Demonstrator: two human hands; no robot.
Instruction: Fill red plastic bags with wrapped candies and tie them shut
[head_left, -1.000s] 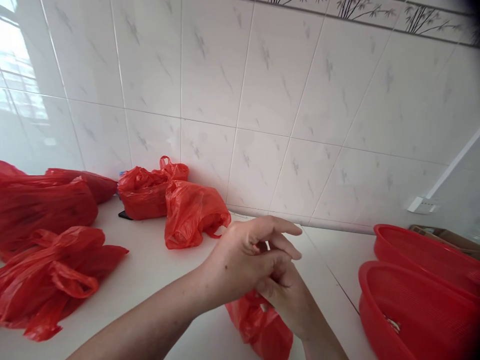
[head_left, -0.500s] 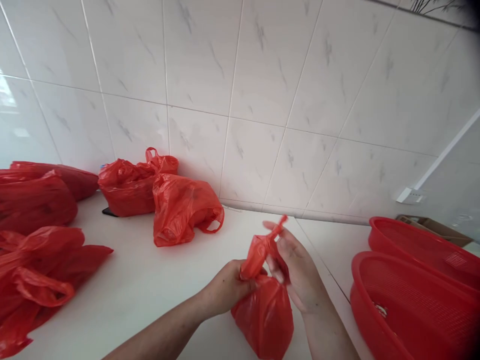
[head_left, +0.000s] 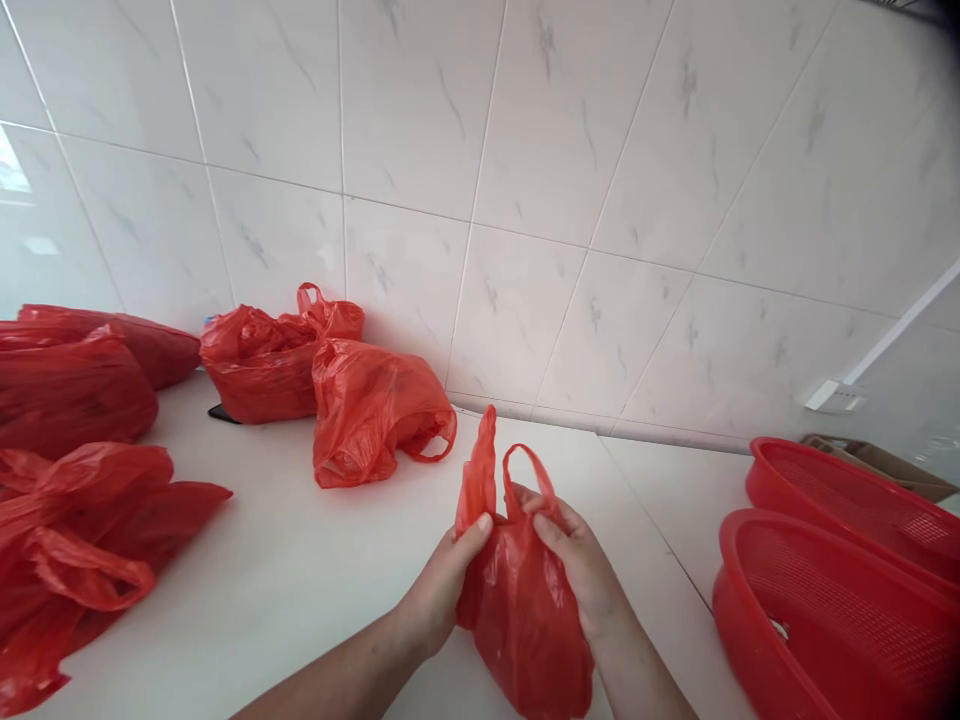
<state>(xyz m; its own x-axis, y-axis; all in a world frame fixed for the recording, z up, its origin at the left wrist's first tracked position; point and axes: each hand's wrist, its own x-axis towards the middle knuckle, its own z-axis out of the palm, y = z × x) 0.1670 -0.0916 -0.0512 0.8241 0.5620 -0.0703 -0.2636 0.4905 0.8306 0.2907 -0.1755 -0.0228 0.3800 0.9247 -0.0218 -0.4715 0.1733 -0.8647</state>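
A filled red plastic bag [head_left: 525,620] is between my two hands at the front of the white table. Its two loop handles stand up, apart from each other. My left hand [head_left: 442,585] grips the left side of the bag's neck, thumb in front. Around the right side my right hand [head_left: 581,555] is closed, its thumb on the front of the plastic and its fingers behind the right handle. The bag's contents are hidden by the plastic.
Several red plastic bags lie to the left, among them a crumpled bag [head_left: 82,560] and a bag [head_left: 382,410] by the tiled wall. A dark flat object [head_left: 223,413] shows beneath one. Red baskets [head_left: 739,590] stand at the right, before a cardboard box [head_left: 877,465].
The bag's top has gone from bunched and twisted to opened out, with both handles upright. My right hand has come down from the handle tip to the bag's side.
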